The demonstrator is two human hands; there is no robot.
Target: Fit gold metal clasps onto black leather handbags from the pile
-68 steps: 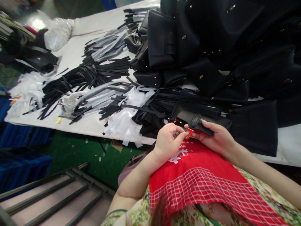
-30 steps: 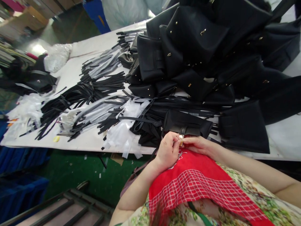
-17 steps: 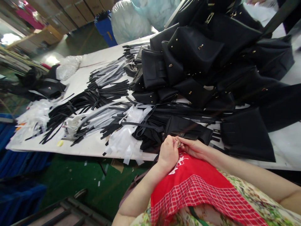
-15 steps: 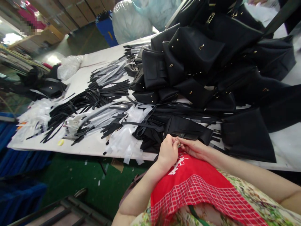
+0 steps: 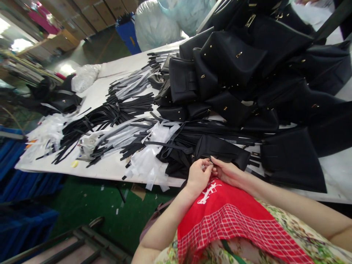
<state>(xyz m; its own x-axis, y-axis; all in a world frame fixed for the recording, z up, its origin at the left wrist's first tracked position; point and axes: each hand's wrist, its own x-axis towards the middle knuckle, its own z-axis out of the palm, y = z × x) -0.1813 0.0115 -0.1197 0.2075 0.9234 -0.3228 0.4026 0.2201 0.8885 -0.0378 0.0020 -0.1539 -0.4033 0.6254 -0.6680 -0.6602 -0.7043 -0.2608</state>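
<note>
My left hand (image 5: 200,174) and my right hand (image 5: 226,171) meet in front of the red apron (image 5: 220,194), at the table's near edge. Both are closed, fingertips together, around something small and shiny that is too small to name. Just beyond them lies a black bag (image 5: 220,149) on its side. A flat black bag piece (image 5: 293,159) with short straps and metal fittings rests to the right of my right hand. To the left of my left hand are black straps and crumpled white wrapping sheets (image 5: 150,161).
Many black bags (image 5: 233,58) with gold-coloured fittings are heaped at the back right. Bundles of black straps (image 5: 107,117) spread across the white table (image 5: 110,71). A yellow roll (image 5: 74,164) sits near the front left edge. Blue crates (image 5: 24,227) stand on the green floor.
My fingers have shifted slightly around the small object, and the right thumb now sticks up more. The view has moved a little; the bags and straps stay where they were.
</note>
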